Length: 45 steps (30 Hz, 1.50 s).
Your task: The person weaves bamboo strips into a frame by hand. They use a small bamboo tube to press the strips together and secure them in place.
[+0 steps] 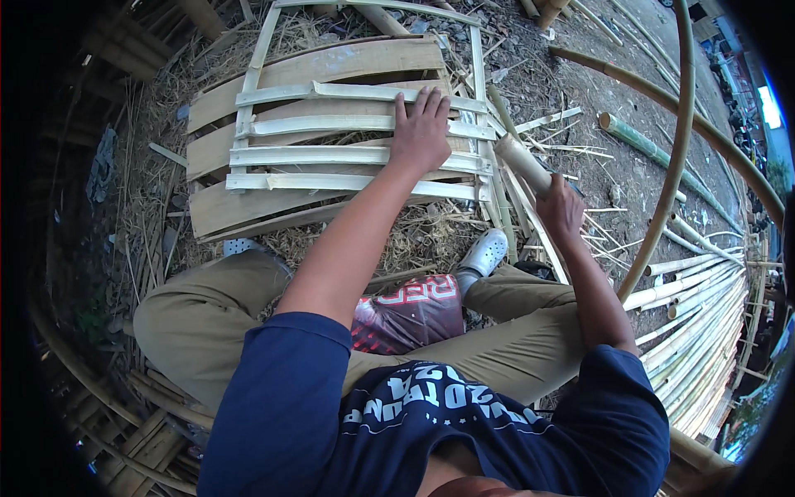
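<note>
My left hand (421, 132) lies with its fingers stretched out over the pale split-bamboo slats (323, 125) of a flat frame, near the frame's right side. Several slats run crosswise between two side rails (479, 70). Beneath the frame are wide, curved wooden boards (364, 58) with gaps between them. My right hand (561, 207) is closed around a short, thick length of bamboo (523, 164), gripping its near end. Its far end points up and left, close to the frame's right rail; whether it touches the rail I cannot tell.
Thin bamboo offcuts (542, 240) and shavings litter the ground right of the frame. A green bamboo pole (662, 157) lies farther right, behind a tall curved pole (675, 166). Many split lengths (696, 319) are stacked at the right. A white clog (487, 251) is on my foot below the frame.
</note>
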Tool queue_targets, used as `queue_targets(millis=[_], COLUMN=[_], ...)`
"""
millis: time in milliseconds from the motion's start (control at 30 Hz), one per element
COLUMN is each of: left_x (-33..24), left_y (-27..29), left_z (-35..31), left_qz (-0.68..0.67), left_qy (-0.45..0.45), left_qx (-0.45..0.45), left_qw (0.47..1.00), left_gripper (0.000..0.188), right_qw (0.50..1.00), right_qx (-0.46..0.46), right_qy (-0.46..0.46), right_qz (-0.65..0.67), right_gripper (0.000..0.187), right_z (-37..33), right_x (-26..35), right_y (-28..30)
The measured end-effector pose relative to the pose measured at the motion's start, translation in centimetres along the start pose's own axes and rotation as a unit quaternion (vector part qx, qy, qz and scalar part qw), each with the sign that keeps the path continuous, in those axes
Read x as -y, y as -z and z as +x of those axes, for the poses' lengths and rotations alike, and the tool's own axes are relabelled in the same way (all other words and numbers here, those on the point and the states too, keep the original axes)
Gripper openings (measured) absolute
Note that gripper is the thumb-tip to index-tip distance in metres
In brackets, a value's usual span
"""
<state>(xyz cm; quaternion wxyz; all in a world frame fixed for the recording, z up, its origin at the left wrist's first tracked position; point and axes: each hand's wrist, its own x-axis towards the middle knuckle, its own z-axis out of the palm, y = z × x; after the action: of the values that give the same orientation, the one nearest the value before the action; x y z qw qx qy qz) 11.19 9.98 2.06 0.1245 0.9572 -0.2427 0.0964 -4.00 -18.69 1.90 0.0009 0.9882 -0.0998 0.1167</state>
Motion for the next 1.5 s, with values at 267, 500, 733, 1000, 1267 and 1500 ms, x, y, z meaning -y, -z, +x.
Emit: queue_targets(millis=[267,500,733,1000,1267,1500], left_x=[-0.2,-0.8,-0.2,-0.3,0.3,0.0], left_y=[-0.1,0.3,0.2,-0.3,0.1,-0.4], left_z=[0.6,0.1,0.2,0.2,0.2,0.9], left_qz=[0.014,0.025,0.021,0.015,0.030,0.021], left_qy=[-0.014,-0.007,0.001,-0.009,-0.003,-0.014], left_qx=[0.014,0.040,0.028,0.017,0.019,-0.005], left_qw=[1.000,0.999,0.999,1.000,0.999,1.000], left_gripper=[0.055,0.056,0.055,0.055,0.054,0.053], right_qw=[0.999,0.997,0.989,1.000,0.936,1.000], right_qx=[0.038,0.047,-0.100,0.013,-0.242,0.022], right_qy=[0.004,0.066,0.055,0.000,0.210,-0.012], right_qz=[-0.028,0.004,0.089,-0.009,0.145,0.003], right_gripper=[0.028,0.028,0.029,0.026,0.037,0.022], right_z=[-0.1,0.0,-0.7,0.5,-0.3,0.8], right_x=[-0.8,-1.2,-0.7,-1.4,2.4,-4.1], right_y=[-0.4,0.9,2.0,0.5,6.6,0.6])
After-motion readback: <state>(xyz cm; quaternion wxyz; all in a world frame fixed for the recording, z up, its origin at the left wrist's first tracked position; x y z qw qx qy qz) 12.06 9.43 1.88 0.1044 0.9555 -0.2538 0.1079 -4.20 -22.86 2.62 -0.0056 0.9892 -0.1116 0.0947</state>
